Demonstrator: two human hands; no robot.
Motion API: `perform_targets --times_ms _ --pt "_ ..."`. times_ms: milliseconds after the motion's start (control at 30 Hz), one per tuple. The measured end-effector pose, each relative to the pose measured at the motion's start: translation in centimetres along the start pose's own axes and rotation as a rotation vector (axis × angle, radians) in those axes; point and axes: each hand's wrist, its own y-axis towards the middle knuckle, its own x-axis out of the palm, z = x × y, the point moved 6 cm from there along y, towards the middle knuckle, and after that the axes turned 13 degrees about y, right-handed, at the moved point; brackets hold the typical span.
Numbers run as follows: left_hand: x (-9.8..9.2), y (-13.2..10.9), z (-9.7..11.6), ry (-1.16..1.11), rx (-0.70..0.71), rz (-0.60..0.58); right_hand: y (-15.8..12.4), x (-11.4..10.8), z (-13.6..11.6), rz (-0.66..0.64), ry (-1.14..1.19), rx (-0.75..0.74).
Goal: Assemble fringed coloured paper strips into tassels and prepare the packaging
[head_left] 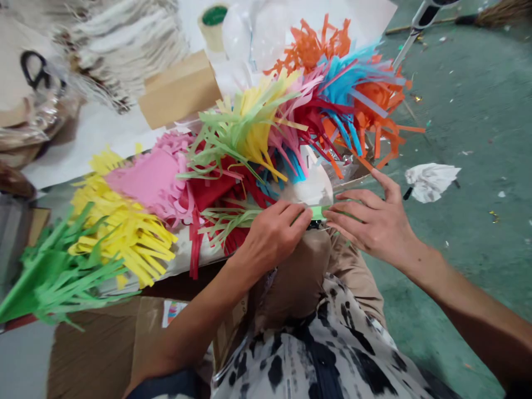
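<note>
Light green fringed paper (318, 213) lies low in front of me, its flat rolled edge showing between my two hands. My left hand (277, 228) is closed over it, fingers pressed together, with loose green strips trailing out to the left. The fingertips of my right hand (372, 224) pinch the edge's right end, while the outer fingers stretch out apart. Just beyond my hands is a white rounded piece (310, 185), partly covered by hanging strips. My thumbs are mostly hidden.
Fringed paper tassels spread across the table: green (54, 277), yellow (124, 233), pink (147, 174) and orange (322, 47). Behind them are a brown cardboard box (180, 88), a tape roll (213, 25), bundled white cords (128, 44) and black-handled scissors (35, 69). Crumpled white material (432, 182) lies on the floor.
</note>
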Motion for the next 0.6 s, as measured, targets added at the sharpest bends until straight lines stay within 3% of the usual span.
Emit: perform_targets --times_ms 167,267,500,600 --pt "0.3 0.0 0.1 -0.014 -0.070 0.036 0.2 0.3 -0.1 0.006 -0.066 0.016" --pt "0.4 -0.4 0.0 -0.032 -0.120 0.062 0.6 0.6 0.2 -0.040 -0.081 0.103" --pt "0.4 -1.9 -2.4 -0.139 -0.366 -0.048 0.2 0.3 1.2 0.037 0.025 0.318" --pt "0.4 -2.1 -3.1 -0.138 -0.430 -0.063 0.3 0.4 1.4 0.013 0.009 0.385"
